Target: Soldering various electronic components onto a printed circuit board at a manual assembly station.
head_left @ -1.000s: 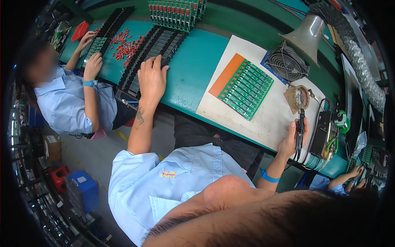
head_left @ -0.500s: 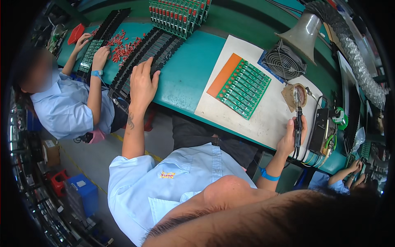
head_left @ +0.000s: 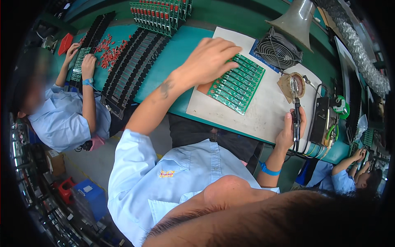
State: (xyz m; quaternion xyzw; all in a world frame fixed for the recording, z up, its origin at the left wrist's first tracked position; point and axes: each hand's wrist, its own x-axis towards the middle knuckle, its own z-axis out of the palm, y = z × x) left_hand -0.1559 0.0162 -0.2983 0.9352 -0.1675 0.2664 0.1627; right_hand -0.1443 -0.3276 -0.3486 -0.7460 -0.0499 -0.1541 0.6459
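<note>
Since the earlier frame our left hand (head_left: pixel 210 61) is no longer lying on the black trays (head_left: pixel 123 70) out to the left; it is now resting on the near end of the green circuit-board panel (head_left: pixel 238 82), fingers spread apart and pressing flat, probably to steady the panel or draw it closer. The panel is lying on the pale mat (head_left: pixel 255 111) on the teal counter (head_left: pixel 173 53), just in front of the small fan (head_left: pixel 276 51). Our right hand (head_left: pixel 291 129) is gripping the soldering iron (head_left: pixel 296 113) with fingers clamped round its handle, tip pointing up into the stand (head_left: pixel 293 84), seemingly parked there while the left hand is busy. The hand is hiding the panel's orange edge, and the iron's tip is getting lost against the stand. A co-worker's hands (head_left: pixel 80 64) are working beside red parts (head_left: pixel 109 51).
</note>
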